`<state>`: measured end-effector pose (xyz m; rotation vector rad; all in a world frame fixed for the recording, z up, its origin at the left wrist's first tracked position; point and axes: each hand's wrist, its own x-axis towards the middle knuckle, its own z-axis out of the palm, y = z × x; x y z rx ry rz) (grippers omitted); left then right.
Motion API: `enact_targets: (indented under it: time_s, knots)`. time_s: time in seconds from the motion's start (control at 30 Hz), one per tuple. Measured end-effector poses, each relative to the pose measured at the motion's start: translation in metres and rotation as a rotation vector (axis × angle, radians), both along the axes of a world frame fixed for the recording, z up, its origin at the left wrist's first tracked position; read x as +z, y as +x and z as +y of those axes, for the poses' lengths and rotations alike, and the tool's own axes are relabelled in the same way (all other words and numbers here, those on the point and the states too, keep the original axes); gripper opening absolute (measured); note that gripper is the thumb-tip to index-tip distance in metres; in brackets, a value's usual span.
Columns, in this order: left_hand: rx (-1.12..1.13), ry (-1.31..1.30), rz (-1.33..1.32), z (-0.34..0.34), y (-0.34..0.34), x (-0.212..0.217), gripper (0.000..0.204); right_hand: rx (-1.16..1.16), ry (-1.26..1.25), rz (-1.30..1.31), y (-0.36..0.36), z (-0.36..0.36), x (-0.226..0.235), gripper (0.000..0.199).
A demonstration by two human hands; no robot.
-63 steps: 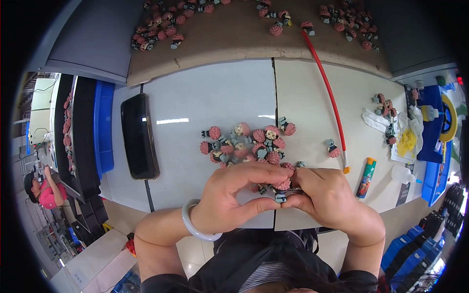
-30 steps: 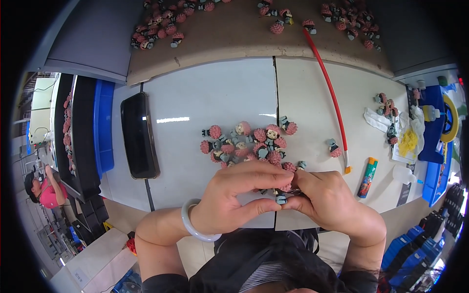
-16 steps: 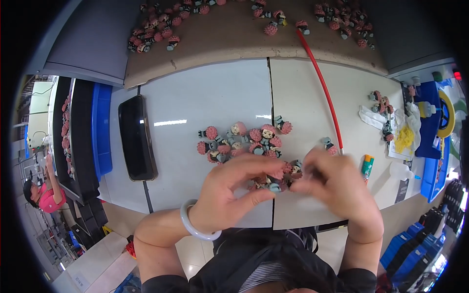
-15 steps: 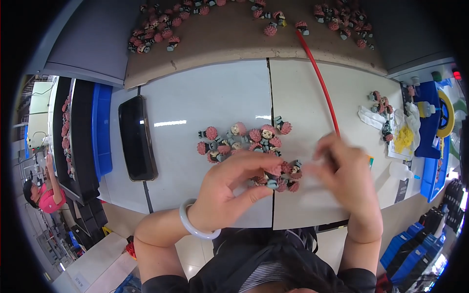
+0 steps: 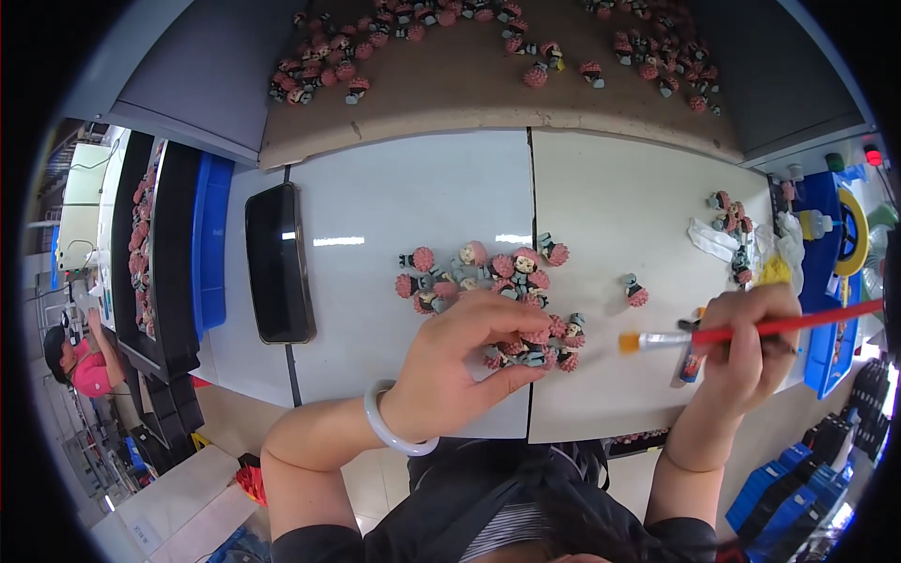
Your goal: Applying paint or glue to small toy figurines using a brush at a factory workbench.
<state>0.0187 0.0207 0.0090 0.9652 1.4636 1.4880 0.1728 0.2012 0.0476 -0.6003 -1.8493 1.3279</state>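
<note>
My left hand [image 5: 460, 352], with a white bangle on its wrist, curls its thumb and fingers around a small pink-haired figurine [image 5: 533, 357] at the table's middle seam. Other figurines [image 5: 568, 342] press close beside its fingertips, so the exact grip is partly hidden. To the right, my right hand [image 5: 751, 342] is closed on a paintbrush [image 5: 671, 342]. Its red handle points right and its yellowish bristles point left, apart from the figurines. A loose cluster of figurines [image 5: 521, 266] lies just beyond my left hand. One single figurine [image 5: 635, 290] lies beyond the brush tip.
A black phone [image 5: 279, 263] lies at left beside a blue tray [image 5: 211, 244]. Many figurines cover the brown shelf [image 5: 450, 122] at the back. White tissue [image 5: 713, 239], several figurines and a blue bin [image 5: 826, 347] are at right. A person [image 5: 84, 357] works far left.
My right hand has moved right, away from the figurines, and the brush has swung from pointing away to lying level. The single figurine now shows on the right panel. My left hand stays nearly in place.
</note>
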Motion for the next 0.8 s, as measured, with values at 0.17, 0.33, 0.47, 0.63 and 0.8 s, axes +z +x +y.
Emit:
enact_targets:
  time_s: [0.17,0.33,0.47,0.63,0.8]
  knots:
    - [0.05,-0.004,0.013,-0.001,0.004,-0.003,0.04,0.497,0.388,-0.002,-0.022,-0.014,-0.01,0.006]
    - [0.09,0.008,-0.147,-0.003,0.004,0.0,0.038,0.242,-0.089,-0.018,-0.01,-0.018,-0.001,0.01]
    - [0.023,0.019,-0.212,-0.002,0.005,-0.003,0.042,0.494,0.285,-0.123,-0.022,-0.022,-0.002,0.005]
    - [-0.037,0.076,-0.361,0.002,0.002,0.0,0.041,-0.065,0.104,-0.072,0.0,0.0,0.004,0.004]
    - [-0.052,0.06,-0.43,0.0,0.0,0.002,0.04,-0.148,0.331,-0.775,-0.009,0.027,0.002,0.013]
